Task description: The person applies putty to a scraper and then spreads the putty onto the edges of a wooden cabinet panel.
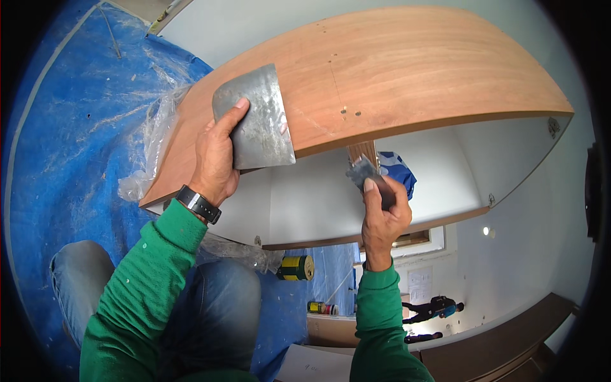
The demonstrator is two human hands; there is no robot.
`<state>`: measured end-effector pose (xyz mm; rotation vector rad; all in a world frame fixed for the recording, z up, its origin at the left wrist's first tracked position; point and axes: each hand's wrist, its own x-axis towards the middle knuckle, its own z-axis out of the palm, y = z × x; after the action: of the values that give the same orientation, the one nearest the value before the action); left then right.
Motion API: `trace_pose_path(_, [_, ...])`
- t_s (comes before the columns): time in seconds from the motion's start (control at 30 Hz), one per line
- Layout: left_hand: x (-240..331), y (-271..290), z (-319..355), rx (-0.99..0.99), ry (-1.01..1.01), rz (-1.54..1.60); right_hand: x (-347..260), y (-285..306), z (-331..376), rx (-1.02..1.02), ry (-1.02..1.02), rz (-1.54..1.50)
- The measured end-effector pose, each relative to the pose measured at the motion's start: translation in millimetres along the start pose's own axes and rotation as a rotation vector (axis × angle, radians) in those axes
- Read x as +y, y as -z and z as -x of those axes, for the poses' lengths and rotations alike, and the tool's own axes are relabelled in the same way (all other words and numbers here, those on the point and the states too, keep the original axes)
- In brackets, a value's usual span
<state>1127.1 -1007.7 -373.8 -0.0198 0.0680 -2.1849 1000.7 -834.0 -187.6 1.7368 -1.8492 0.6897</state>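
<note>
My left hand (pixel 217 149) grips a wide grey sheet-metal scraper (pixel 262 124), thumb on its face and the fingers behind. It is held up in front of the wood-grain panel (pixel 407 63) of a cabinet. In my right hand (pixel 385 213), thumb and fingers pinch a small putty knife (pixel 363 169). Its blade has a ragged grey edge, and most of the dark handle is hidden by my fingers. The two tools are apart. A few small holes and greyish spots mark the panel near its lower edge.
The cabinet's white interior (pixel 305 200) holds a blue and white bag (pixel 396 173). Blue sheeting (pixel 70 153) covers the floor, with clear plastic (pixel 162 134) against the cabinet. Nearby are a yellow-and-dark can (pixel 294 268) and a smaller can (pixel 322 308). People (pixel 436 309) stand farther off.
</note>
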Motion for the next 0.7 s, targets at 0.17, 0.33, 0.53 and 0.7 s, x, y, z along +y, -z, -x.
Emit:
trace_pose_path(0.17, [5,-1,1,0.008,0.033,-0.018,-18,-9,-12,-0.002,-0.030,-0.074])
trace_pose_path(0.33, [15,-6,4,0.024,0.010,0.039,-31,-12,-7,0.085,-0.114,-0.289])
trace_pose_path(0.53, [46,-30,32,-0.043,0.058,0.031,-71,-48,34,0.057,-0.211,-0.515])
trace_pose_path(0.7, [80,-42,47,-0.041,-0.167,-0.062,-122,-98,20,0.129,-0.307,-0.896])
